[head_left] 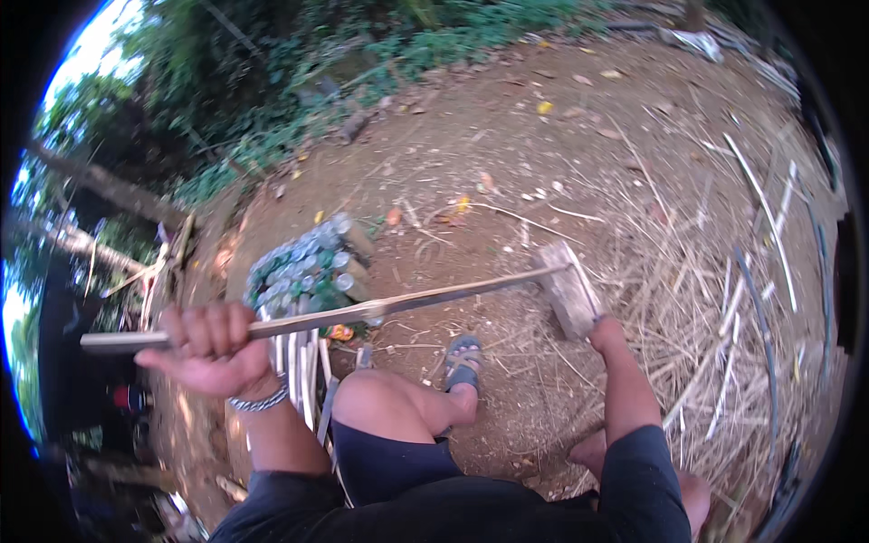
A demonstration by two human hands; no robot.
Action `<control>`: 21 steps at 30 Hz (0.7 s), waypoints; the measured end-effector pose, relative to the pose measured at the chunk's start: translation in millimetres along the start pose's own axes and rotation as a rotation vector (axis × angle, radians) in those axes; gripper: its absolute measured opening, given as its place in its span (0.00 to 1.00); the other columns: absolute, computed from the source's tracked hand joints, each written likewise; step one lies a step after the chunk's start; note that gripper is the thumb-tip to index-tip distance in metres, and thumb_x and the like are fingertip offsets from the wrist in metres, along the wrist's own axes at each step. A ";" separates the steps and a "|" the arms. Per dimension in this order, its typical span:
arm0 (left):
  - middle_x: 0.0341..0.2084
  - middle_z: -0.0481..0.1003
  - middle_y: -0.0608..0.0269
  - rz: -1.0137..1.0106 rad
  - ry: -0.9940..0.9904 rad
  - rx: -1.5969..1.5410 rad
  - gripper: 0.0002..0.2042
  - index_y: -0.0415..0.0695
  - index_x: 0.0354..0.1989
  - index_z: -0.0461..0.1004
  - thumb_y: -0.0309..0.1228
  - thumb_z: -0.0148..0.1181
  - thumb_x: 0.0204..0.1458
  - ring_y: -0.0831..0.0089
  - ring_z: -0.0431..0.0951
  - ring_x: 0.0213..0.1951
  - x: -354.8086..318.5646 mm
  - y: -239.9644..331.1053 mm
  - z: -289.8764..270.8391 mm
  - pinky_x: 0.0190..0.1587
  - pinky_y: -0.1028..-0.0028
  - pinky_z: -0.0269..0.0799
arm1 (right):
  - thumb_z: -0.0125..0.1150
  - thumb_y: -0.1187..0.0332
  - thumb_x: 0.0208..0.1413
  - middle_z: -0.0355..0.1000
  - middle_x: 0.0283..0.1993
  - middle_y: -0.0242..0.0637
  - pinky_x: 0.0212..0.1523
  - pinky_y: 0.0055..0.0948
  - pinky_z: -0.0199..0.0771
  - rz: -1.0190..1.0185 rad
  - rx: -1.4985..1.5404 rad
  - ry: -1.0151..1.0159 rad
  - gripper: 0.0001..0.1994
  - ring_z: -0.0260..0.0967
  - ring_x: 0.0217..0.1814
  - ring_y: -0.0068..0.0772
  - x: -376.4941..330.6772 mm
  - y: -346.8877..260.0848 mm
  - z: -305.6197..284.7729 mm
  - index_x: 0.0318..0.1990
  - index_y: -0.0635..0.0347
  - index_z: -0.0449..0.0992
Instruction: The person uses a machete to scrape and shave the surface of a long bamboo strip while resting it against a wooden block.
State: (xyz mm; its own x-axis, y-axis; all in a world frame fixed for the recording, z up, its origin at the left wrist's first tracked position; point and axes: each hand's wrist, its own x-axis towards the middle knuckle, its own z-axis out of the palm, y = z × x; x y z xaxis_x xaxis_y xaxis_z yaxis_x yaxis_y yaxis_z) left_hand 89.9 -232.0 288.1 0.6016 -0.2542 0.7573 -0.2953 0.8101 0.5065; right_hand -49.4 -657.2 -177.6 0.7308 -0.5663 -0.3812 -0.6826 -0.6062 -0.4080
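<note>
My left hand (213,348) is closed round a long bamboo strip (371,309), near its left end. The strip slants up to the right, and its far end lies over a rough wooden block (563,303). Beside that block my right hand (609,334) is closed on a thin tool (584,282) that looks like a knife, seen almost edge-on. It crosses the strip's far end along the block's right side. My right fingers are small in view and partly hidden.
Cut strips (308,380) stand by my left knee. Beyond them is a heap of clear and green round-ended bottles (303,267). Thin shavings (652,271) and long sticks (765,217) cover the ground at right. My sandalled foot (463,360) is near the middle; bushes line the far side.
</note>
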 end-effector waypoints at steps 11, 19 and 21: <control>0.07 0.49 0.74 -0.004 -0.078 -0.183 0.35 0.48 0.20 0.56 0.72 0.27 0.50 0.80 0.45 0.10 -7.6 7.2 8.5 0.17 0.76 0.43 | 0.49 0.74 0.47 0.72 0.27 0.53 0.30 0.42 0.70 -0.163 0.103 0.502 0.09 0.72 0.28 0.50 44.6 64.6 61.4 0.34 0.72 0.71; 0.10 0.53 0.72 0.068 0.457 -0.044 0.35 0.46 0.26 0.66 0.69 0.27 0.53 0.79 0.51 0.13 -11.0 13.5 0.0 0.20 0.76 0.50 | 0.51 0.76 0.42 0.62 0.16 0.39 0.10 0.33 0.59 0.197 0.811 -0.130 0.07 0.62 0.12 0.35 -32.6 -14.2 14.1 0.31 0.67 0.69; 0.13 0.56 0.71 0.066 0.479 -0.029 0.36 0.43 0.34 0.70 0.67 0.29 0.55 0.79 0.55 0.16 -11.4 -1.7 -2.5 0.24 0.76 0.54 | 0.51 0.74 0.46 0.61 0.16 0.39 0.10 0.33 0.58 0.284 0.936 -0.055 0.06 0.62 0.13 0.37 -56.2 -9.6 18.8 0.32 0.65 0.67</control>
State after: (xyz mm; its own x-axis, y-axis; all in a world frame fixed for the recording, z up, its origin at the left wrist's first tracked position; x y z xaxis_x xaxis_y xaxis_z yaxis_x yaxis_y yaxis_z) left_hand 85.4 -229.2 277.6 0.8583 0.0647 0.5091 -0.3278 0.8324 0.4469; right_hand -83.9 -609.1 -167.9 0.5542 -0.5816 -0.5955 -0.5747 0.2503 -0.7792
